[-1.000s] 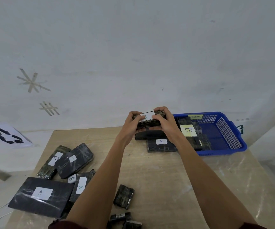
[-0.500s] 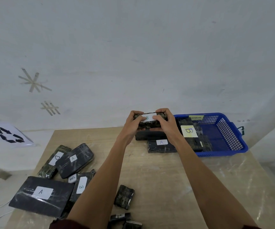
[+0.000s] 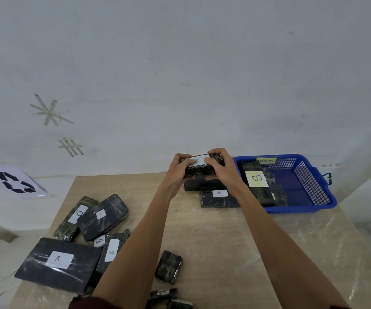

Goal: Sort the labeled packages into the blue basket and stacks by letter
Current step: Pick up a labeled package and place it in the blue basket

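While both hands, left point(image 3: 177, 172) and right point(image 3: 221, 169), pinch the dark plastic-wrapped B-labelled package point(image 3: 200, 168) at centre frame, it looks stiff, light, slick; end-grips suit it.

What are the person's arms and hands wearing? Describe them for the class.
The left hand and right hand are bare: no gloves, rings or watch show. Both forearms are uncovered. Dark red sleeves show only at the frame's bottom edge.

Sorting room: recycling sign point(image 3: 15, 182), blue basket point(image 3: 311, 184), table point(image 3: 213, 241)
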Tool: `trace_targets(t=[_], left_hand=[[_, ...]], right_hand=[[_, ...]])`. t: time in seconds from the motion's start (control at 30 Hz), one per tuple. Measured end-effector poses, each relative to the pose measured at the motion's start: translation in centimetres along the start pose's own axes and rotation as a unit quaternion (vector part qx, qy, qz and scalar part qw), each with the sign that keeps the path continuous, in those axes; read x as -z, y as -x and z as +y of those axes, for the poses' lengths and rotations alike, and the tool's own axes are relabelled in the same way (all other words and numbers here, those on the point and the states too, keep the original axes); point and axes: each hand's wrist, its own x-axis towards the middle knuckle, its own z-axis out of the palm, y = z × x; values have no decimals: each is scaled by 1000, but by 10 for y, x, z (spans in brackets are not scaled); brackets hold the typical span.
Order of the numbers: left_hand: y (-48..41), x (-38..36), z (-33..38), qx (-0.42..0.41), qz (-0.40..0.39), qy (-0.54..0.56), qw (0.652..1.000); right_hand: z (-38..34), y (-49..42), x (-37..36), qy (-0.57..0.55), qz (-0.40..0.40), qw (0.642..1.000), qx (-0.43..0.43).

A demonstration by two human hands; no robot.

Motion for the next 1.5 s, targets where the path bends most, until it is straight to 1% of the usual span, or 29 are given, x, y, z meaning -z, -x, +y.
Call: trace_targets(t=[0.1,0.2,0.27,0.33,0.4,0.43,0.47,0.53,0.6,0.67,0.77,0.9,1.07,1.17,1.27,1.4,1.5], left_hand=[[0,0,-2,10,18,-34,999],[0,1,0,-9,25,-88,996],[0,-1,2,-25,23,-112,993],[2,-5,5,-38,22,-127,991],[3,-8,7,-46,18,-128,991],[4,-10,8,-47,15,-120,992],[5,-11,10,-45,9,-106,993],[7,-11,14,-38,-13,-70,997],[10,-8,20,-25,-50,-10,998],[12,-4,23,-11,-81,45,996],[14,1,25,-18,-108,67,992],[15,-1,23,-40,-146,48,987],[17,-7,21,-75,-156,-5,985],[15,-8,22,-68,-171,-16,983],[12,-7,25,-42,-191,-31,980],[14,-9,30,-36,-190,-63,979],[17,-12,34,-46,-177,-99,978]], right_hand=[[10,-7,6,131,2,990,52],[13,-9,13,260,-47,961,84],[11,-10,15,349,-96,928,91],[10,-10,14,450,-120,881,89],[10,-12,11,532,-100,835,97],[11,-13,9,553,-82,823,104],[12,-14,8,561,-63,818,113],[13,-15,6,555,-26,821,131],[13,-15,8,531,-9,836,139],[15,-16,10,487,-19,862,136],[20,-16,13,401,-57,906,123],[24,-14,15,353,-87,925,110],[29,-14,18,304,-82,944,102],[34,-14,20,283,-69,951,100],[39,-13,21,273,-61,954,107],[41,-11,23,231,-48,968,91],[43,-8,26,203,-49,974,85]])
